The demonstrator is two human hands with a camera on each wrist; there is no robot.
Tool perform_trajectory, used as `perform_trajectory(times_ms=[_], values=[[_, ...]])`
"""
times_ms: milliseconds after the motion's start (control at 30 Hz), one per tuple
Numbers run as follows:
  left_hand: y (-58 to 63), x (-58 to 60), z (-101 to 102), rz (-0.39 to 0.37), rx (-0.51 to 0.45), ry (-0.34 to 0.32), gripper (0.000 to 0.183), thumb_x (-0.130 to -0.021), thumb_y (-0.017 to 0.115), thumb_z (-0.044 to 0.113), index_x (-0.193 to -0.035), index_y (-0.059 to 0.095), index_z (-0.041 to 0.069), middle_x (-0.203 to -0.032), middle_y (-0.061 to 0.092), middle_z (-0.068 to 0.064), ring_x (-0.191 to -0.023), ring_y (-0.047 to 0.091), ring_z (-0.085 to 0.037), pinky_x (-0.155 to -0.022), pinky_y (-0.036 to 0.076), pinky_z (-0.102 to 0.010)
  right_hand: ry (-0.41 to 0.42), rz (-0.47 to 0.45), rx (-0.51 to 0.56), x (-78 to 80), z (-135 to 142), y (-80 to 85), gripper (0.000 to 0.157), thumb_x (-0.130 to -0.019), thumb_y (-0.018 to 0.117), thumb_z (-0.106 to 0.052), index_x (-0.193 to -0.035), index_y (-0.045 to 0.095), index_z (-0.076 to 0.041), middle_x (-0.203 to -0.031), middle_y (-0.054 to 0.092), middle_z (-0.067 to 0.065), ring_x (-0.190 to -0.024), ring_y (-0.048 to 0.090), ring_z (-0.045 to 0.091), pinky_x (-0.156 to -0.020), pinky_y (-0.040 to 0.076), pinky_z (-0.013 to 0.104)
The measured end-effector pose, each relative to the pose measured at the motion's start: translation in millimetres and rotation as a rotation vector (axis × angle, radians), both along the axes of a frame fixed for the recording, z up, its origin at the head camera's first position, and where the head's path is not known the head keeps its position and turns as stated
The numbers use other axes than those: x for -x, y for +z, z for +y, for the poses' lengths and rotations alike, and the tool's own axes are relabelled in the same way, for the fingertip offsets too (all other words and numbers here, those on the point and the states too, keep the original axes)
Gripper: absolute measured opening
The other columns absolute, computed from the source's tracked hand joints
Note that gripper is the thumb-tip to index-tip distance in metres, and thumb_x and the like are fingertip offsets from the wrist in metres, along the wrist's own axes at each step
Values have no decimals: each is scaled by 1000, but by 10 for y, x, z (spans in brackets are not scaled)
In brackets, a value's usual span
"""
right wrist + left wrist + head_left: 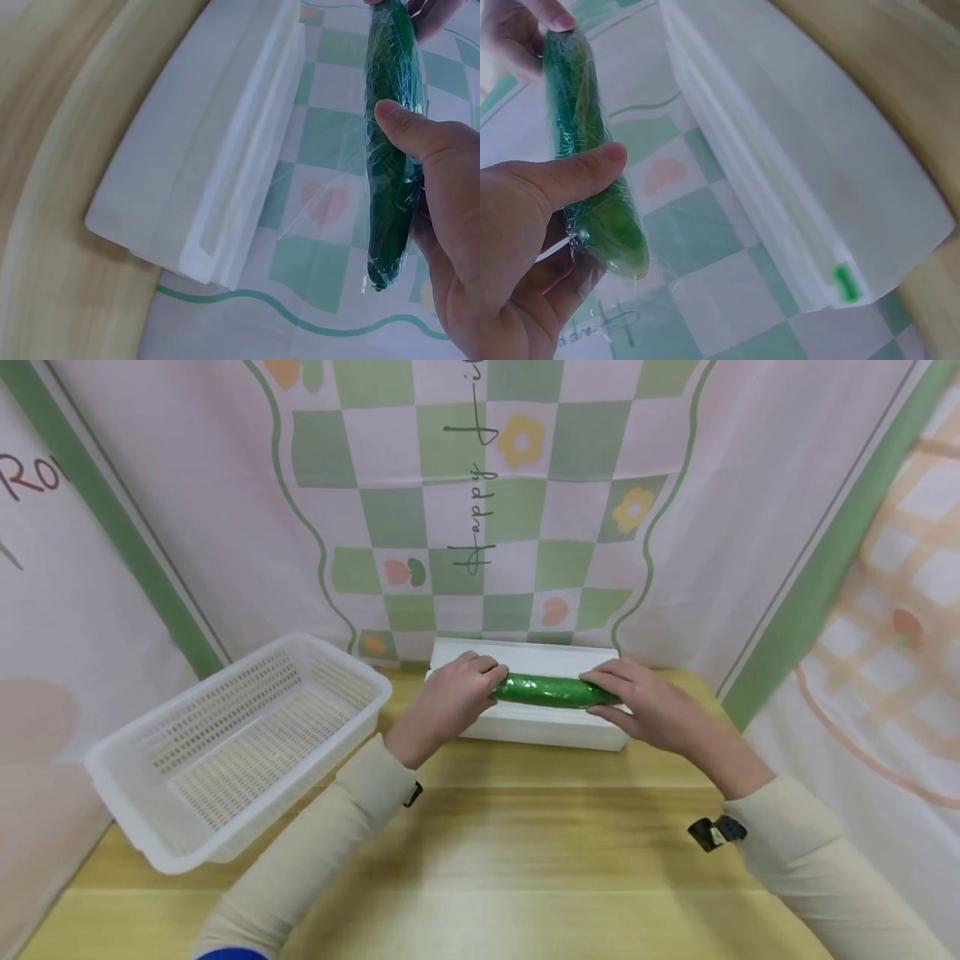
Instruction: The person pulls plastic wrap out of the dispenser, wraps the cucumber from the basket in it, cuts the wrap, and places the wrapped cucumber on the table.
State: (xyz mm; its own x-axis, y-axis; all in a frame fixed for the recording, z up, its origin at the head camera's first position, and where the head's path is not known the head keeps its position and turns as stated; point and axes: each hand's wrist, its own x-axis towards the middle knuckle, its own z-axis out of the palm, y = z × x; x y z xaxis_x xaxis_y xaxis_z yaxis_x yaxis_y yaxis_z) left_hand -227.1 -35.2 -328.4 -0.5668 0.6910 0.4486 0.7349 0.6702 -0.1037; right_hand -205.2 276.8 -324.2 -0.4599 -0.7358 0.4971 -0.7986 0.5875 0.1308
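Observation:
A green cucumber (551,690) wrapped in shiny clear plastic film is held level between both hands. My left hand (461,689) grips its left end; in the left wrist view the thumb (592,169) lies across the cucumber (585,112) with fingers behind. My right hand (637,697) holds the other end, and the right wrist view shows its thumb (405,127) pressed on the wrapped side. Just below the cucumber in the head view is a long white box (540,731), which looks like a film dispenser. A sheer stretch of film shows between the box and the cucumber in the right wrist view.
A white perforated plastic basket (232,835) stands at the left of the wooden table (510,860). Printed cloth (517,510) with a green check pattern hangs right behind the white box, and more cloth closes in both sides. Dark straps (716,833) hang at the wrists.

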Motion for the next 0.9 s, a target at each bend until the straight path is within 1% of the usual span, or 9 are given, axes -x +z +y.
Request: perform_trajectory(times_ms=[67,100,200,300,367,500,567,767,900], values=[[66,-4,-4,-12,1,-1,35,-89,86,18,-119,73,8,-118,76,-6,-108,71,-25,-89,64,-31,10,-1,6,3,4,51,55,-74,93,-3,-122,69,7,-109,70,17,-92,67,27,-71,61,42],[95,-8,-9,-18,3,0,35,-89,86,18,-120,72,8,-118,76,-6,-109,71,-25,-90,64,-31,18,-2,9,4,7,75,52,-77,92,-5,-123,69,7,-109,70,18,-92,67,27,-71,61,42],[170,-24,-23,-34,0,-7,36,-89,85,18,-121,72,7,-120,76,-7,-113,71,-26,-94,63,-32,43,-5,24,-2,12,144,43,-98,76,-26,-126,69,7,-112,71,18,-93,68,28,-73,61,44],[236,-39,-28,-36,-1,-18,37,-90,85,17,-123,71,6,-122,75,-8,-115,70,-27,-96,63,-33,49,0,42,-32,24,208,59,-109,48,-46,-127,69,6,-114,71,18,-96,68,30,-73,61,46],[289,-56,-30,-30,-3,-22,37,-90,85,17,-123,71,6,-122,75,-7,-113,71,-27,-94,63,-32,41,6,53,-60,29,255,68,-109,39,-52,-128,69,6,-115,71,19,-97,68,32,-74,61,48],[414,-110,-45,-25,-13,-21,37,-90,85,17,-124,71,7,-125,75,-6,-112,72,-26,-91,65,-32,27,21,59,-109,31,350,69,-109,38,-53,-130,68,5,-116,70,19,-99,67,32,-74,60,48],[472,-141,-56,-32,-17,-18,38,-91,84,16,-126,71,7,-129,75,-7,-116,72,-26,-91,65,-33,30,29,62,-124,26,397,68,-110,38,-53,-131,68,4,-116,70,18,-100,66,31,-75,59,47],[613,-219,-82,-36,0,-3,41,-91,84,19,-128,71,8,-128,74,-6,-118,70,-25,-92,65,-32,34,64,79,-188,10,523,64,-110,42,-52,-131,69,2,-116,70,16,-101,66,27,-78,54,37],[680,-278,-102,-47,-5,-4,41,-90,86,20,-127,72,8,-125,75,-5,-116,70,-24,-91,65,-33,38,67,94,-231,14,569,63,-110,44,-53,-130,70,1,-117,71,15,-101,65,25,-76,52,32]])
